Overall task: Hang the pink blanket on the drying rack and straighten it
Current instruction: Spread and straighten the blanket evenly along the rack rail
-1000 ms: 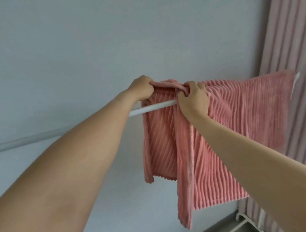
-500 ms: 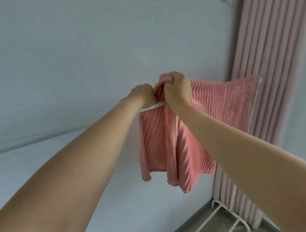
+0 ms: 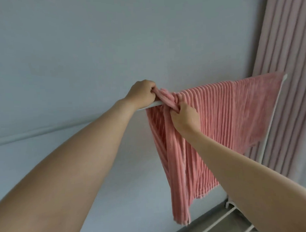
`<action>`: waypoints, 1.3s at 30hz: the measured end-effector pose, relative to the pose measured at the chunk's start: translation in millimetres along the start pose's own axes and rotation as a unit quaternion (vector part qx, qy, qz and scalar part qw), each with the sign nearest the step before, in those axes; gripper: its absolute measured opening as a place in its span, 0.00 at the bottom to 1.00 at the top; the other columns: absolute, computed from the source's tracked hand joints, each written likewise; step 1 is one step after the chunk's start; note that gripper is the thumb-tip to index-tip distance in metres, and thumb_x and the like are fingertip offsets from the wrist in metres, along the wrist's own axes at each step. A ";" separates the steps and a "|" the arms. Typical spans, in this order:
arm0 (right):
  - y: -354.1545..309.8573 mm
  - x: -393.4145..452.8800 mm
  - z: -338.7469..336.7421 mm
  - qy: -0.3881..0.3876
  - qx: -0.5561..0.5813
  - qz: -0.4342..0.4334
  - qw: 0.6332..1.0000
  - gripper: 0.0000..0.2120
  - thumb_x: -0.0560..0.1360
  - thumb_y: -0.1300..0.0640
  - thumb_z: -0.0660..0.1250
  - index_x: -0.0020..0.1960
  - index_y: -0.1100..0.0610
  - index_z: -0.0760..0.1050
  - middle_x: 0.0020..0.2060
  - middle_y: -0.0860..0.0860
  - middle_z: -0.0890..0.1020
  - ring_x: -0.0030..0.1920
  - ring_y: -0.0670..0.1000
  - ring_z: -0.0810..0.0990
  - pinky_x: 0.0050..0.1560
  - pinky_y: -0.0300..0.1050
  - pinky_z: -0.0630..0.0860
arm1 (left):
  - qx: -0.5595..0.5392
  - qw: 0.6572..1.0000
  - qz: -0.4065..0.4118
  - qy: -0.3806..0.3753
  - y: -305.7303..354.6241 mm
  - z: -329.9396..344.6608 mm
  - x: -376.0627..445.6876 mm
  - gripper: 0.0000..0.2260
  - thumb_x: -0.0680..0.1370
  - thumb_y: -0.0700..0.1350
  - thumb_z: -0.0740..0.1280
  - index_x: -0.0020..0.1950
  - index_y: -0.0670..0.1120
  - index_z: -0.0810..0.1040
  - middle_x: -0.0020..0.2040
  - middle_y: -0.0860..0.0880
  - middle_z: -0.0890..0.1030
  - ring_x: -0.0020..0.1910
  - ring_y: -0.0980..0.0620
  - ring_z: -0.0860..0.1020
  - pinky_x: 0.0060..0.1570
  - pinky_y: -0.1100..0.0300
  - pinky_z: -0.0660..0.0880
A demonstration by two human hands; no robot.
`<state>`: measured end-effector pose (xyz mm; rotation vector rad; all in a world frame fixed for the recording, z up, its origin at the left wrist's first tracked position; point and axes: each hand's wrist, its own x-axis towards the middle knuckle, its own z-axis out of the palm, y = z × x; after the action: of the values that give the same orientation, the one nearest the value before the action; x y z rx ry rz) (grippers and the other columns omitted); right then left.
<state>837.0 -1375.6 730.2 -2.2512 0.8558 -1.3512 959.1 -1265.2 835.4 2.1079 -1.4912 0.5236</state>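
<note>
pale blue-grey wall [image 3: 77,57] fills the background, with pleated dusty-pink curtains [image 3: 289,76] hanging at the right edge. white tubular metal drying rack [image 3: 269,134]: its top rail runs level across the middle of the view, its right upright descends beside the curtains, and its base bars show at lower right. pink ribbed fleece blanket [image 3: 227,116] lies draped over the top rail at the rail's right end, spread flat toward the right upright and gathered into a bunched roll at its left end, where long folds hang down. left hand [image 3: 143,95] is clenched on the bunched blanket edge just above the rail, arm extended. right hand [image 3: 185,118] is clenched on the same bunch just below and to the right, in front of the hanging fabric. both forearms reach upward from the lower corners.
</note>
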 end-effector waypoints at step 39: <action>-286.5 -169.4 53.5 0.076 0.037 0.104 0.991 0.05 0.76 0.60 0.60 0.50 0.58 0.74 0.39 0.51 0.77 0.39 0.53 0.74 0.39 0.42 0.63 | 0.022 0.998 0.000 -0.058 -163.5 -185.5 -203.9 0.06 0.79 0.45 0.62 0.48 0.43 0.76 0.48 0.44 0.79 0.46 0.41 0.78 0.44 0.52 0.73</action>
<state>912.1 -1048.7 764.8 -1.9619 1.0409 -1.4437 1043.0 -955.9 837.9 2.2060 -1.5549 0.4451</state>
